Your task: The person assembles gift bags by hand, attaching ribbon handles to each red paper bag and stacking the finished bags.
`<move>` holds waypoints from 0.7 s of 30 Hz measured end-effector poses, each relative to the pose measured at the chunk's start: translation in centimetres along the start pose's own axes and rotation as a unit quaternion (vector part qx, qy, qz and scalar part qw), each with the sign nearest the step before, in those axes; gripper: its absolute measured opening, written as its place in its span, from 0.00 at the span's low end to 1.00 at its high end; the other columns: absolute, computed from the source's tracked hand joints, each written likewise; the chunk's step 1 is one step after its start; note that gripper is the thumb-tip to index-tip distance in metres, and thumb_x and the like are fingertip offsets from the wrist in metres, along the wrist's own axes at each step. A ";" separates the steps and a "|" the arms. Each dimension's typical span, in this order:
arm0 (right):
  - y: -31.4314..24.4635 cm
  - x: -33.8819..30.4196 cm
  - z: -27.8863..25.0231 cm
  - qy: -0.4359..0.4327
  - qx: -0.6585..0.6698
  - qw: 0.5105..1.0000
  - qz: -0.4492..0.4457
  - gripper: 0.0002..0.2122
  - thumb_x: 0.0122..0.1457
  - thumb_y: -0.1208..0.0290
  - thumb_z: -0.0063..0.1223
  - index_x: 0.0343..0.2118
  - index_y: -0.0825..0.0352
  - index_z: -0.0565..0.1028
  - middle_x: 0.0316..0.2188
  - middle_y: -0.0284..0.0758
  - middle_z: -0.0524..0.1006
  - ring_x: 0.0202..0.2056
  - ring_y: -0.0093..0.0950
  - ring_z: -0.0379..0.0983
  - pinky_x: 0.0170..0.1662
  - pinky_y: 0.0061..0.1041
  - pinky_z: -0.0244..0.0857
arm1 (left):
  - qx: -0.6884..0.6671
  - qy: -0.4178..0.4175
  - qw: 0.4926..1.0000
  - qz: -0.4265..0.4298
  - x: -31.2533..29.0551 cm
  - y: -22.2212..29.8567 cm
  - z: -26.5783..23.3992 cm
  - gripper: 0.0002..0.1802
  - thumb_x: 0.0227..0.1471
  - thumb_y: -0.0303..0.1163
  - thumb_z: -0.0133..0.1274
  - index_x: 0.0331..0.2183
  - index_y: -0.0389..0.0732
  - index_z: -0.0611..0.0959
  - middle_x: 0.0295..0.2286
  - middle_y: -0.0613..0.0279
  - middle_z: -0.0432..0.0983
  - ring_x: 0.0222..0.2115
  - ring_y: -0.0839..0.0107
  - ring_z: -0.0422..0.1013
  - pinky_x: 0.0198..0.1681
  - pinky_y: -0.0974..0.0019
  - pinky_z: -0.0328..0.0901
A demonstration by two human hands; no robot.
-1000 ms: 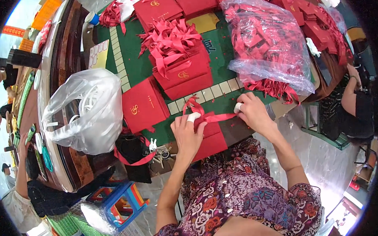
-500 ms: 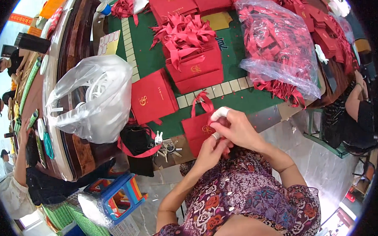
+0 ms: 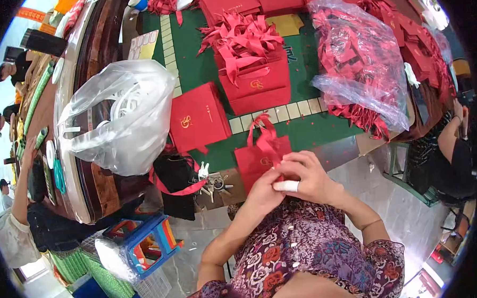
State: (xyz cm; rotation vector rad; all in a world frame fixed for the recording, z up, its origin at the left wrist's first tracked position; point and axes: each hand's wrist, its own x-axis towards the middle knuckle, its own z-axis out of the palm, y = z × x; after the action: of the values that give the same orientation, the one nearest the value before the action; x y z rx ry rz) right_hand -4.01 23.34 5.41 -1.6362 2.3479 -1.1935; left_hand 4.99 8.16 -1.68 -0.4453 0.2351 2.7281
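"Head view, then: where does the nearest red bag (image 3: 248, 159) lie?"

"At the near edge of the green table surface (image 3: 317, 127), right in front of the person. Its ribbon handle (image 3: 264, 129) loops up past its far edge, but its lower part is partly lost behind the hands."

"And what are those hands gripping?"

"I can't tell. The left hand (image 3: 267, 193) and right hand (image 3: 312, 182) come together, fingers bent inward, so whatever might sit between them is covered. A white finger cover (image 3: 288, 186) shows on the right hand."

"Anything else hard to read?"

"Wrinkled film on the clear bag (image 3: 362, 63) to the right blurs the red things inside. On the left, a translucent white bag (image 3: 123, 122) half veils some white loops. Near it, a black pouch (image 3: 173, 178) lies partly under a red strip, keys (image 3: 216, 186) beside it."

"And the edges?"

"The upper edge cuts off the far row of red bags (image 3: 229, 5); a co-worker (image 3: 454, 150) shows only in part at the right rim."
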 end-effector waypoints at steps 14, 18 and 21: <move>-1.8 2.1 -3.3 -0.055 0.101 0.983 0.140 0.12 0.56 0.75 0.59 0.44 0.63 0.77 0.31 0.36 0.77 0.34 0.40 0.76 0.39 0.37 0.70 | 0.834 0.266 0.425 0.232 -4.3 6.2 3.7 0.16 0.50 0.30 0.61 0.43 0.38 0.81 0.42 0.53 0.76 0.40 0.58 0.72 0.44 0.60 0.67; -0.7 2.8 1.3 -0.031 0.058 0.981 0.181 0.07 0.57 0.72 0.57 0.37 0.65 0.75 0.31 0.41 0.78 0.34 0.42 0.76 0.40 0.39 0.69 | 0.864 0.240 0.350 0.271 -2.6 7.2 3.0 0.20 0.49 0.28 0.59 0.46 0.36 0.80 0.44 0.51 0.73 0.44 0.50 0.67 0.48 0.54 0.64; 0.4 3.0 4.3 0.003 0.041 0.982 0.185 0.08 0.55 0.74 0.59 0.37 0.65 0.76 0.31 0.41 0.78 0.35 0.41 0.77 0.38 0.36 0.70 | 0.885 0.226 0.317 0.256 -2.0 7.0 2.2 0.21 0.50 0.27 0.57 0.48 0.34 0.79 0.43 0.53 0.72 0.45 0.52 0.67 0.47 0.54 0.64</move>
State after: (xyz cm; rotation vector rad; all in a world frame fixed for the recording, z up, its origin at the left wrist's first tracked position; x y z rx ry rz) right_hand -3.73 18.58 3.29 -1.1032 2.4252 -1.1949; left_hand 3.51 1.53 1.75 -0.2826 3.1680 0.8000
